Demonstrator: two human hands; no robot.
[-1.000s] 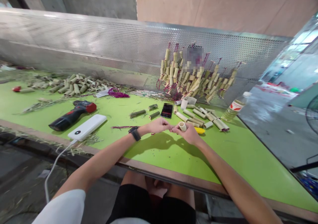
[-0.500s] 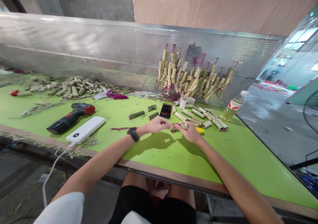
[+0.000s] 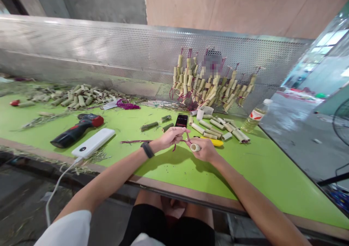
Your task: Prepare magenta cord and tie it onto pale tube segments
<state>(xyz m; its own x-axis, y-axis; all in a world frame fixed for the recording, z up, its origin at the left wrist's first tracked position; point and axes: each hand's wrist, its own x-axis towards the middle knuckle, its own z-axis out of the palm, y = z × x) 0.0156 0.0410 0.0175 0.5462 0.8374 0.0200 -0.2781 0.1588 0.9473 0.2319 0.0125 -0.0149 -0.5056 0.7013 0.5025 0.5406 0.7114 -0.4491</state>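
My right hand (image 3: 206, 150) is closed around a short, pale bamboo tube (image 3: 195, 147), whose open end faces me. My left hand (image 3: 171, 137) pinches a dark red cord (image 3: 188, 137) that stretches up from the right fingers. A loose end of cord hangs beneath the left fingers. More cord (image 3: 133, 142) trails across the green table to the left of that hand. Just behind the right hand lies a yellow-handled tool (image 3: 215, 142), partly covered, its kind unclear. A phone (image 3: 181, 120) rests beyond my left fingers.
Bamboo pieces (image 3: 212, 129) and a bottle (image 3: 256, 115) sit to the right. Strung bamboo (image 3: 188, 79) hangs on the perforated metal panel (image 3: 122, 49). On the left are a cordless drill (image 3: 79, 129), a cabled power bank (image 3: 94, 142), purple string (image 3: 128, 104) and a bamboo pile (image 3: 79, 96).
My right hand has moved slightly down and left, turning the bamboo tube's opening towards me. The left hand has drawn the cord taut and upward between the hands.
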